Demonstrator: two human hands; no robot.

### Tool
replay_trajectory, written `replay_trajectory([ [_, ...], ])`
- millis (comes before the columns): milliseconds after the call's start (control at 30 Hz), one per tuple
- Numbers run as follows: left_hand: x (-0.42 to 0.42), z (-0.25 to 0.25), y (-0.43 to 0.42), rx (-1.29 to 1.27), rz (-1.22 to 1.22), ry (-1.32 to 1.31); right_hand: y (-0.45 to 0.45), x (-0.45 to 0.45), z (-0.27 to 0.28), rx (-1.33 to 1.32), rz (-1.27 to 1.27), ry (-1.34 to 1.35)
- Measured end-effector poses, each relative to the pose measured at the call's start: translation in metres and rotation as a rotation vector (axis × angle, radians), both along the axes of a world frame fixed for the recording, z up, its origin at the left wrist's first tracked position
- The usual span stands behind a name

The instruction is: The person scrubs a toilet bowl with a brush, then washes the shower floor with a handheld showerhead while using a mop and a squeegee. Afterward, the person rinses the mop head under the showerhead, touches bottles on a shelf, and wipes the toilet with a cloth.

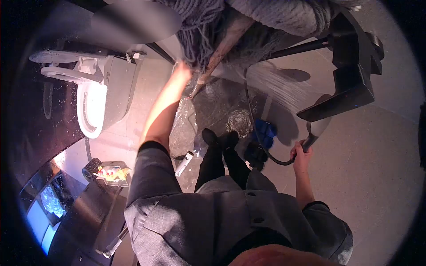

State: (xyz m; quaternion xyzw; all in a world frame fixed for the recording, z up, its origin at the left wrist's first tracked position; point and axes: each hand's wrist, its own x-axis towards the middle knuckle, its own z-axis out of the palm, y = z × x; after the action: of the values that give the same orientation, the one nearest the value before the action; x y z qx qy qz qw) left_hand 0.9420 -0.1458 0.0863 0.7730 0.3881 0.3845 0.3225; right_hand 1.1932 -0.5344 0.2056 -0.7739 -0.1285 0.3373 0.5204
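My right hand (301,153) is wrapped round the handle of a shower head (318,127), from which a dark hose curves up. Streaks of water (284,86) fan out to the upper left of it, partly behind a black angular object (350,75). My left arm reaches up to a mop's grey strands (195,44); my left hand (182,71) touches them, its fingers hidden or washed out by glare. A wooden pole (226,42) slants down through the strands. Below lies a wet dark floor patch (213,104) with clear plastic-like sheeting beside it.
A white toilet (120,84) with its lid up stands at left. Blue slippers (265,133) and dark ones lie near my feet. A white-and-black object (184,163) is on the floor. At lower left are a small basket (113,174) and a dark cabinet.
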Motion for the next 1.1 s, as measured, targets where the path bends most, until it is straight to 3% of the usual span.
replay_trajectory([
  [200,0.001,-0.021,-0.013,0.329,0.096,-0.045,0.002,-0.002,0.005,0.039,-0.013,0.011],
  [233,-0.009,0.008,-0.03,-0.085,-0.008,0.399,0.001,-0.001,0.006,0.032,-0.013,0.003],
  [267,-0.021,-0.017,-0.032,-0.021,-0.261,1.239,-0.001,0.0,0.005,0.054,-0.02,-0.006],
  [300,-0.042,-0.078,-0.055,0.449,0.151,0.539,-0.004,0.003,0.001,0.05,-0.028,-0.018],
  [367,-0.047,-0.057,-0.069,-0.484,0.24,-0.049,-0.009,0.003,0.0,0.016,-0.056,-0.019],
  [433,-0.064,-0.048,-0.055,-0.356,0.329,0.293,-0.008,0.004,0.002,0.03,-0.094,0.002],
  [500,-0.039,0.024,-0.026,-0.478,0.21,-0.208,-0.007,0.002,0.001,0.012,-0.099,0.03],
  [533,-0.046,0.008,0.007,-0.161,0.119,-0.011,-0.004,0.001,0.001,0.006,-0.103,0.042],
  [567,-0.014,0.075,0.008,0.213,0.056,-0.173,-0.003,-0.002,0.002,0.007,-0.099,0.046],
  [600,-0.004,0.1,0.012,0.275,-0.007,-0.196,-0.001,-0.005,0.003,0.01,-0.107,0.056],
  [733,0.004,0.073,0.024,-0.106,-0.04,-0.169,-0.002,-0.004,-0.001,0.025,-0.043,0.02],
  [900,0.011,0.043,0.005,-0.122,0.213,-0.36,-0.002,-0.007,0.001,0.034,-0.065,0.052],
  [967,0.014,0.05,-0.003,-0.007,0.283,-0.426,0.0,-0.002,0.002,0.071,-0.056,0.04],
  [1000,0.013,0.065,-0.012,0.314,0.309,-0.282,-0.003,-0.002,0.003,0.092,-0.034,0.026],
  [1100,0.005,0.061,-0.021,0.566,0.321,0.028,-0.004,-0.007,0.01,0.074,-0.06,0.036],
])
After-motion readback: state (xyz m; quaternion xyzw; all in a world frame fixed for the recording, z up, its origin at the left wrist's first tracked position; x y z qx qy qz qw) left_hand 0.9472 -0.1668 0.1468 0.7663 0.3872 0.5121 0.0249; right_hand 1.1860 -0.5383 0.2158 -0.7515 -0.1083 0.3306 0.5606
